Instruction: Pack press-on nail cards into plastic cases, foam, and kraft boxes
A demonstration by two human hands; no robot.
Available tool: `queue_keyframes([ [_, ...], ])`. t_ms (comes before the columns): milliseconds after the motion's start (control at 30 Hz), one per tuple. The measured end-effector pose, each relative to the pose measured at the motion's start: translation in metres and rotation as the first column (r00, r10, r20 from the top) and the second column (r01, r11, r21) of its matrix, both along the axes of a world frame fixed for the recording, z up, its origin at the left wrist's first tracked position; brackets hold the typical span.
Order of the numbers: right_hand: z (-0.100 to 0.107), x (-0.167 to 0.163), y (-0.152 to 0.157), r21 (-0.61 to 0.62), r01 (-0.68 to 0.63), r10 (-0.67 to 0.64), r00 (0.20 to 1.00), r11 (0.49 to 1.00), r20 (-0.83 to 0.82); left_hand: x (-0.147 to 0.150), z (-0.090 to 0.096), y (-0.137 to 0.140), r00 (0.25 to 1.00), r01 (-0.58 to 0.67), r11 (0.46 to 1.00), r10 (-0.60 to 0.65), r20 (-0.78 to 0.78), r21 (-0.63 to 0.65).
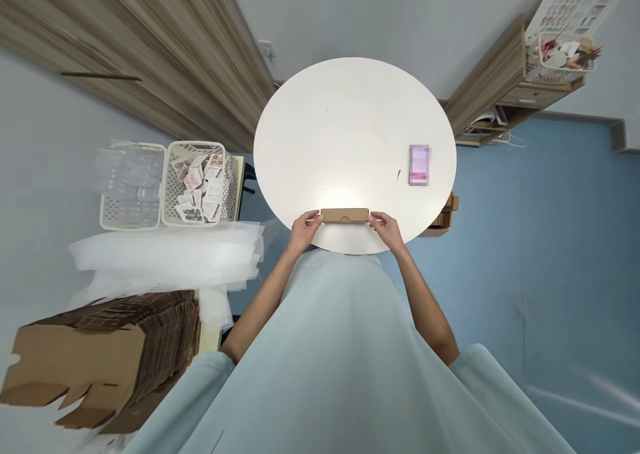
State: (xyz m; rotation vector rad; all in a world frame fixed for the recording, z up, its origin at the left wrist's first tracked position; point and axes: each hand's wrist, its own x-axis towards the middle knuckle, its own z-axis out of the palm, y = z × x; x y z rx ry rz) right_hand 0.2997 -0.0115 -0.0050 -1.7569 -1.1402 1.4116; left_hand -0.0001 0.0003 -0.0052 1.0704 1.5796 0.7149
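Note:
A small brown cardboard box [345,215] lies at the near edge of the white oval table, its long side toward me with a half-round notch in it. My left hand [305,230] is at the box's left end, thumb and fingers closed on that corner. At the right end, my right hand [386,227] grips the other corner the same way. To the right on the table lies a phone-like rectangle with a blurred pink-purple face [419,165].
White baskets [200,184] with small printed packets and clear plastic stand at left. White wrapping sheets [170,257] and stacked flat cardboard boxes [80,361] are nearer me. A carton [441,219] sits under the white table's [350,107] right side; a wooden cabinet [487,74] stands beyond.

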Motion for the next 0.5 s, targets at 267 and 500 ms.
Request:
queue_keyframes([
  [267,0.001,-0.001,0.0,0.039,-0.039,0.036,0.995,0.998,0.095,0.005,-0.011,-0.005,0.998,-0.04,0.999,0.042,0.038,-0.033],
  [500,0.005,-0.011,-0.014,0.115,-0.047,0.032,0.991,0.992,0.132,0.01,-0.004,-0.016,0.999,-0.025,1.0,0.026,-0.022,0.014],
])
